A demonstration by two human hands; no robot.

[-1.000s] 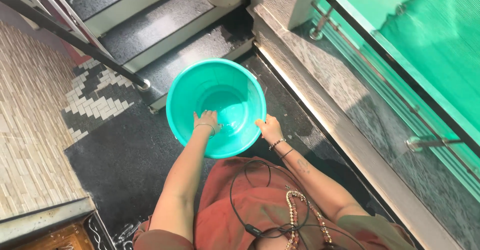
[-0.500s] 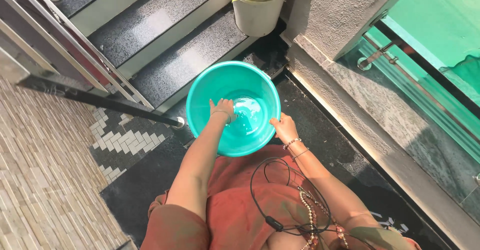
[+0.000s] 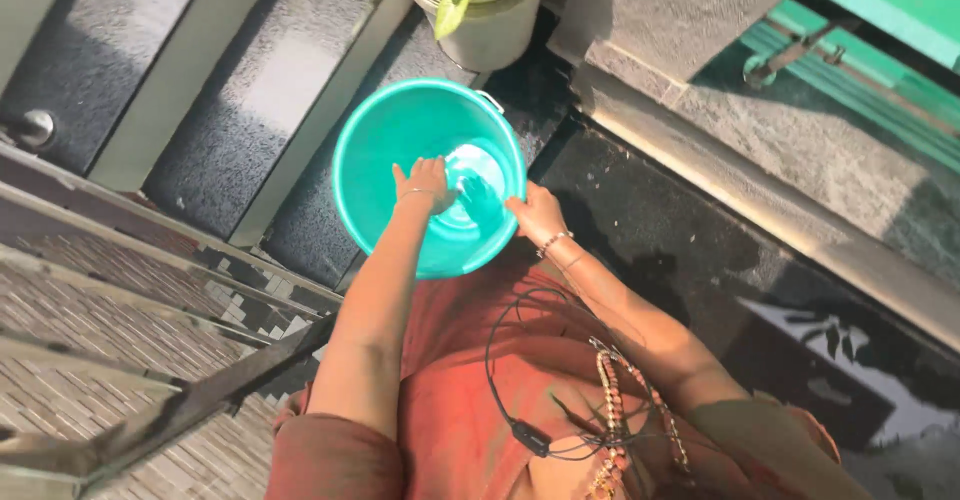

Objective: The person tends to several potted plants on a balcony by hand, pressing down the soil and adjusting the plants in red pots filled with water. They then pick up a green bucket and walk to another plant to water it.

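Our right hand (image 3: 537, 212) grips the rim of the teal bucket (image 3: 390, 150) held over the dark steps (image 3: 220, 90) near a potted plant (image 3: 480, 10), while our left hand (image 3: 425, 182) dips inside, fingers spread, holding nothing.

No packages, labels, signs or screens in view — none on the stairs, the floor or the ledge, and none on any surface the camera takes in.
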